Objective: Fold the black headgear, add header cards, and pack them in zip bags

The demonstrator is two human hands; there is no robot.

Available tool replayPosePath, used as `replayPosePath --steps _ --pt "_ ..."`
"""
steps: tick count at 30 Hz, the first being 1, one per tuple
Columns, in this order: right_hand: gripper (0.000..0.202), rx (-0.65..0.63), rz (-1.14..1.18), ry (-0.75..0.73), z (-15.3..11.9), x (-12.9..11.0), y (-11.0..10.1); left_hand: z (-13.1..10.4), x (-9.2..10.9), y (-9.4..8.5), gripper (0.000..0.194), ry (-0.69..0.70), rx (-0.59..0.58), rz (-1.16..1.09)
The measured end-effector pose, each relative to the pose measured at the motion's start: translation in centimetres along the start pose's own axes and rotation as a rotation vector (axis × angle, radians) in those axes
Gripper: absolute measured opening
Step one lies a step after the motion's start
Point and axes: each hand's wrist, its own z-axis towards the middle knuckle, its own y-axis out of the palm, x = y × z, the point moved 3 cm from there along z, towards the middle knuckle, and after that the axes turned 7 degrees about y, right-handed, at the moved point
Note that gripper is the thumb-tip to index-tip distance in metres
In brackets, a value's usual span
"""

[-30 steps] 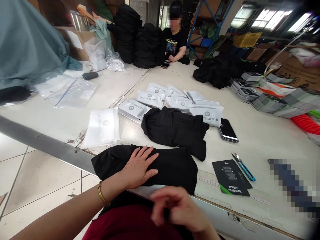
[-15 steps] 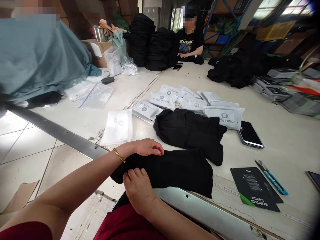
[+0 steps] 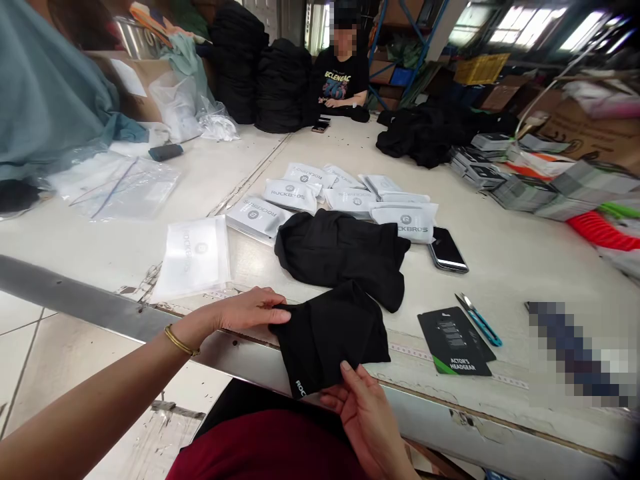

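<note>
A piece of black cloth headgear (image 3: 333, 333), folded over, lies at the table's front edge, with white letters starting "ROC" at its near left corner. My left hand (image 3: 255, 308) pinches its upper left corner between thumb and fingers. At the near right edge, my right hand (image 3: 363, 407) grips the cloth, thumb on top and fingers underneath. A second black cloth piece (image 3: 340, 250) lies crumpled just beyond. To the right rests a dark printed card (image 3: 455, 341) reading "ACTOR'S HEADGEAR", partly covering another card, beside blue-handled thread snips (image 3: 480, 321).
Several white packets (image 3: 350, 199) lie in a group behind the cloth, near a phone (image 3: 449, 251). Flat white bags (image 3: 194, 257) lie at left. Tall black cloth stacks (image 3: 285, 87) and a seated person (image 3: 343, 80) are at the back. Card bundles (image 3: 525, 193) lie at right.
The near black headgear is folded over from its left side, bringing the lettering into view. My hands have moved apart, the right one to the near right edge. The view has shifted right.
</note>
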Motion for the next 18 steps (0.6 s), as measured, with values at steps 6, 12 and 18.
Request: replayPosePath --steps 6,12,18 --pt "0.031 -0.003 -0.592 -0.195 -1.8 0.6 -0.9 0.2 0.0 2.3 0.032 -0.032 0.182 0.201" --pt "0.05 -0.054 -1.505 -1.329 -2.8 1.3 2.4 1.0 2.9 2.9 0.037 0.274 0.286 0.222" --pt "0.038 0.014 -1.594 -1.251 -0.4 1.5 2.9 2.7 2.5 1.5 0.039 0.073 0.017 -0.111"
